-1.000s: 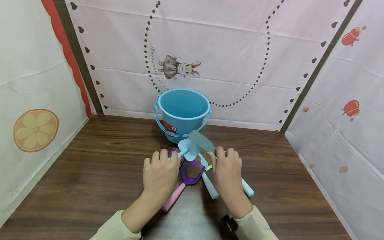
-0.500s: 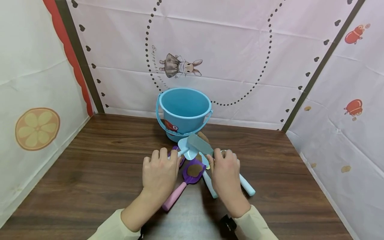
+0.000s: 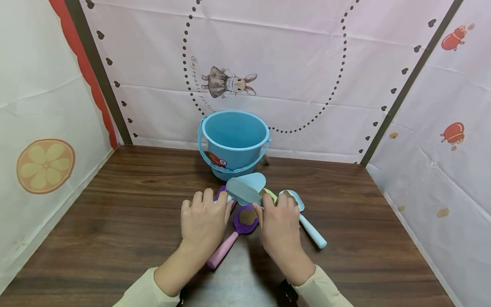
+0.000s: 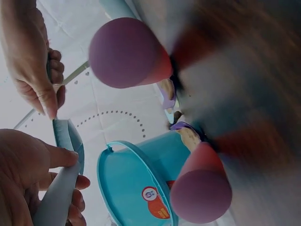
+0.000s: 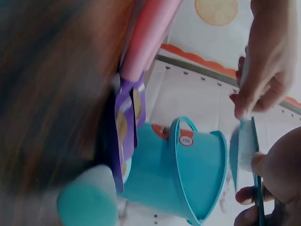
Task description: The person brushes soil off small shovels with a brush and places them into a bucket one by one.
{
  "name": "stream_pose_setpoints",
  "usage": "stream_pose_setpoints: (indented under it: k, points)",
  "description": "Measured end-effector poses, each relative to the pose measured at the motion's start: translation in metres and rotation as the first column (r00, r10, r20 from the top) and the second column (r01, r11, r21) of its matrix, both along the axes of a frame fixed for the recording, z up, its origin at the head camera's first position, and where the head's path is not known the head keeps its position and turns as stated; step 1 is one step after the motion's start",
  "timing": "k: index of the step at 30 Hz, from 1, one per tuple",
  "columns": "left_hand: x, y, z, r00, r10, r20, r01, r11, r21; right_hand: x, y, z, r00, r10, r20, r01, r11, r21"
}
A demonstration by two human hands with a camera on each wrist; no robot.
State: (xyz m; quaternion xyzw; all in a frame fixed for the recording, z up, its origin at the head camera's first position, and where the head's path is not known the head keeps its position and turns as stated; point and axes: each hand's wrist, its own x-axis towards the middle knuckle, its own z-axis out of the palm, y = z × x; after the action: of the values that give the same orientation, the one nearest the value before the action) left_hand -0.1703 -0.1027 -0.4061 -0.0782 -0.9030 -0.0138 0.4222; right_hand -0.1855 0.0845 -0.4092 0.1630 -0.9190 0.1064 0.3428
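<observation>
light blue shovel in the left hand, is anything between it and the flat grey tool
Nothing visible. The flat grey tool, held in the right hand, overlaps the blade of the light blue shovel in the head view and lies close to it in both wrist views.

Both forearms [image 3: 173, 269] reach forward from pale sleeves [image 3: 143, 291] and slant inward, bringing the person's left grip [image 3: 203, 219] and right grip [image 3: 281, 221] near each other without touching, backs turned upward, knuckles bent, fingers curled in a hold and thumbs on the inner, facing sides.
</observation>
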Motion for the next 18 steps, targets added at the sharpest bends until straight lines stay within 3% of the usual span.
stream_pose_setpoints:
  k: [4, 11, 13, 18]
  points:
    - [0.001, 0.000, 0.002, 1.000, -0.011, 0.000, 0.011, 1.000, 0.003, -0.003, 0.002, 0.000, 1.000, 0.001, 0.020, 0.000, 1.000, -0.025]
    - [0.003, 0.000, 0.001, 1.000, -0.013, 0.015, 0.012, 1.000, 0.009, -0.011, 0.021, 0.007, 0.990, -0.067, 0.124, 0.078, 0.993, -0.091]
    - [0.002, 0.000, 0.001, 1.000, -0.008, 0.010, 0.008, 1.000, 0.011, -0.009, 0.020, 0.009, 0.992, -0.035, 0.125, 0.047, 0.994, -0.094]
    - [0.002, -0.001, 0.003, 1.000, 0.007, -0.010, -0.007, 1.000, 0.024, 0.003, 0.006, 0.010, 0.990, 0.125, 0.070, -0.123, 0.992, -0.028]
